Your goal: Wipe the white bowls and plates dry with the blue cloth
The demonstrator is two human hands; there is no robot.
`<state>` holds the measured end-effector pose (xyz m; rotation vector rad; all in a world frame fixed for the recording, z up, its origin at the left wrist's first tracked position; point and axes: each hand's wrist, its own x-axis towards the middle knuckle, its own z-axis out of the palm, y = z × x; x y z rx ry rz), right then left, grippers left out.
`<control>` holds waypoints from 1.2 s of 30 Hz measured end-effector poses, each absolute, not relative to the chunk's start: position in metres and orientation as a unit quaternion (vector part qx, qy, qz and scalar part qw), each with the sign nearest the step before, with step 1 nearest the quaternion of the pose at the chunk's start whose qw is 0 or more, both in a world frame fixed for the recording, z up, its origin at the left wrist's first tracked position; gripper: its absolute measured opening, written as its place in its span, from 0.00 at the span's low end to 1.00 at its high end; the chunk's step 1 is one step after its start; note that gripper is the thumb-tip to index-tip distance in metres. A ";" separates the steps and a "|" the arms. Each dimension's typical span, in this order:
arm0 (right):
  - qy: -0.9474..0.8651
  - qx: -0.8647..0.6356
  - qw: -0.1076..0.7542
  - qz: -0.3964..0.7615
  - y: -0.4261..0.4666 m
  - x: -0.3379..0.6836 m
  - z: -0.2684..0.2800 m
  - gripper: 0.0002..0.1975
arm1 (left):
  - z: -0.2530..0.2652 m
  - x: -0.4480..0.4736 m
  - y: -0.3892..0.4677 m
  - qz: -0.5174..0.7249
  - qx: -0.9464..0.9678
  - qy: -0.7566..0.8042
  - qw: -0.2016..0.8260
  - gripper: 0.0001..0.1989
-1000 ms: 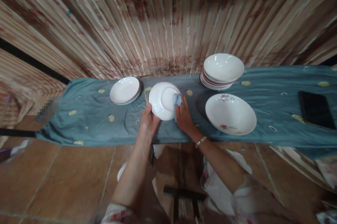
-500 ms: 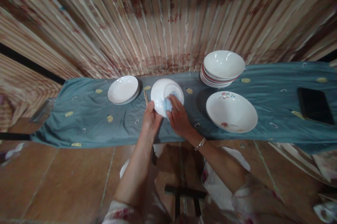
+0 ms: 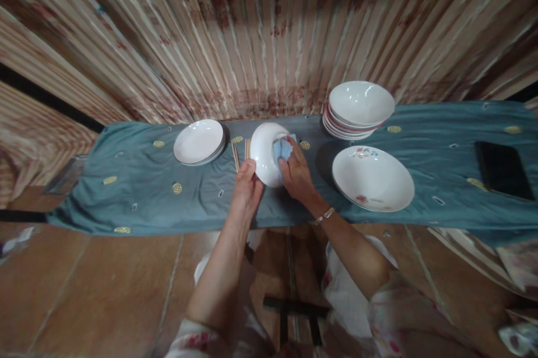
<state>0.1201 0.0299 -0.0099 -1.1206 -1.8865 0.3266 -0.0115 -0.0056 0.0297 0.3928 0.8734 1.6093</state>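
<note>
A white bowl (image 3: pixel 263 150) is held tilted above the cloth-covered table, its underside facing me. My left hand (image 3: pixel 247 189) grips the bowl's near left rim, thumb on the outside. In my right hand (image 3: pixel 297 173) is a light blue cloth (image 3: pixel 283 149), pressed against the foot of the bowl. Wooden chopsticks (image 3: pixel 235 156) lie on the table just left of the bowl, partly hidden behind it.
Small white plates (image 3: pixel 199 142) are stacked at the left. Stacked white bowls (image 3: pixel 360 103) stand at the back right, behind a large flowered dish (image 3: pixel 373 180). A black tablet-like object (image 3: pixel 503 170) lies far right on the teal tablecloth (image 3: pixel 147 201).
The bowl has turned and moved slightly right, uncovering more chopsticks. My right hand and the blue cloth have shifted to the right side of the bowl's foot.
</note>
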 end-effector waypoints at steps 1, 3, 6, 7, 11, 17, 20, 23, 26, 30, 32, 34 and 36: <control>-0.761 -0.452 0.447 0.133 0.030 0.121 -0.012 0.24 | 0.029 -0.012 -0.005 0.694 0.166 0.374 0.593 0.12; -0.760 -0.450 0.447 0.139 0.029 0.123 -0.016 0.23 | 0.027 -0.014 -0.004 0.695 0.155 0.373 0.595 0.12; -0.754 -0.453 0.451 0.153 0.022 0.122 -0.022 0.21 | 0.027 -0.016 -0.003 0.695 0.146 0.373 0.597 0.11; -0.751 -0.454 0.453 0.156 0.019 0.122 -0.024 0.21 | 0.027 -0.017 -0.003 0.693 0.146 0.375 0.598 0.11; -0.754 -0.449 0.453 0.157 0.009 0.120 -0.029 0.22 | 0.029 -0.019 -0.004 0.682 0.140 0.384 0.606 0.10; -0.778 -0.432 0.435 0.138 -0.006 0.115 -0.028 0.27 | 0.032 -0.018 -0.003 0.676 0.113 0.391 0.614 0.08; -0.805 -0.421 0.402 0.119 -0.011 0.113 -0.024 0.30 | 0.033 -0.016 -0.003 0.678 0.115 0.382 0.618 0.08; -0.826 -0.403 0.382 0.100 -0.012 0.111 -0.018 0.30 | 0.035 -0.013 -0.004 0.684 0.121 0.376 0.613 0.09; -0.834 -0.397 0.374 0.091 -0.009 0.110 -0.011 0.29 | 0.037 -0.010 -0.007 0.679 0.134 0.379 0.614 0.10; -0.832 -0.394 0.383 0.075 -0.004 0.107 0.002 0.27 | 0.039 -0.007 -0.011 0.662 0.170 0.378 0.625 0.09; -0.829 -0.394 0.392 0.063 -0.002 0.107 0.009 0.26 | 0.040 -0.005 -0.013 0.659 0.184 0.378 0.624 0.09; -0.826 -0.393 0.402 0.046 0.002 0.107 0.016 0.25 | 0.041 -0.002 -0.014 0.657 0.199 0.374 0.623 0.09; -0.820 -0.392 0.417 0.030 0.005 0.110 0.023 0.25 | 0.043 0.001 -0.016 0.652 0.221 0.369 0.624 0.09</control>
